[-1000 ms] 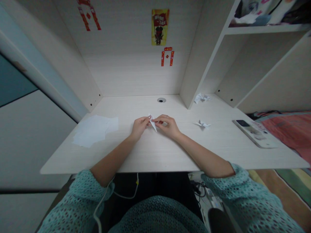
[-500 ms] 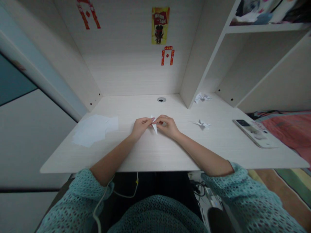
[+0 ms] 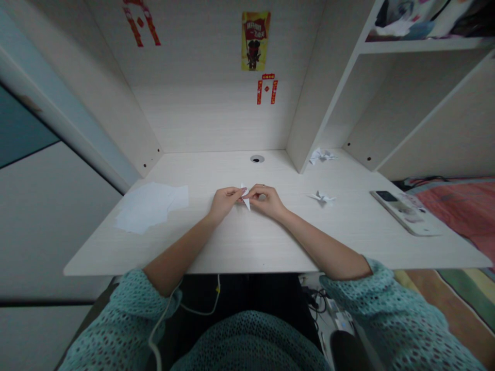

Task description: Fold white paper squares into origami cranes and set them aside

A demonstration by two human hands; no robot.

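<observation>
Between my two hands, over the middle of the desk, is a small folded white paper (image 3: 246, 202) with pointed ends, one toward me and one away. My left hand (image 3: 225, 201) pinches its left side with thumb and fingers. From the right, my right hand (image 3: 268, 201) pinches the other side, its fingertips nearly meeting the left thumb. The fingers hide the paper's centre. To the right of my hands lies a folded paper crane (image 3: 323, 198). More folded white paper pieces (image 3: 322, 155) lie farther back, by the upright panel.
Loose white paper sheets (image 3: 149, 206) lie on the left of the desk (image 3: 240, 247). A phone (image 3: 404, 212) rests near the right edge. An upright shelf panel (image 3: 323, 87) rises at the back right. A pale cable (image 3: 154, 337) hangs by my left sleeve.
The folded paper has tilted slightly between my fingers, and its near point looks a little shorter. Both hands stay almost in place.
</observation>
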